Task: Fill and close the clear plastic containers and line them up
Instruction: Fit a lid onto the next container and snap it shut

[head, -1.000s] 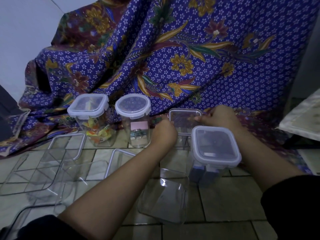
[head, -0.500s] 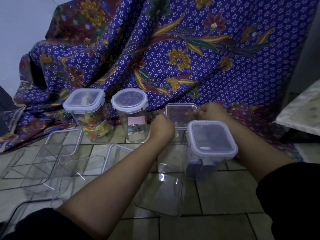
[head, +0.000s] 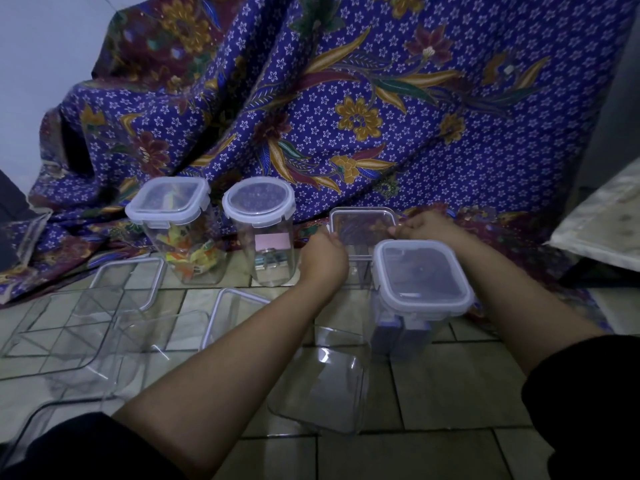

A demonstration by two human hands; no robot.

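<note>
Two closed clear containers stand at the back: a square one point(head: 180, 237) holding colourful pieces and a round one point(head: 265, 237) with a pink label. To their right stands a third clear container point(head: 360, 225) with its lid on top. My left hand point(head: 323, 258) grips its left edge and my right hand point(head: 424, 226) grips its right edge. In front of it a closed square container point(head: 420, 282) with a whitish lid holds dark contents. An empty clear container point(head: 322, 379) lies on its side between my forearms.
Several empty clear trays and containers point(head: 86, 327) lie on the tiled floor point(head: 450, 386) at the left. A purple flowered cloth point(head: 346, 109) hangs behind everything. A pale cushion point(head: 602, 230) sits at the right edge.
The view shifted slightly downward and left; both hands stay clamped on the sides of the third container's lid, the right hand closing in a little.
</note>
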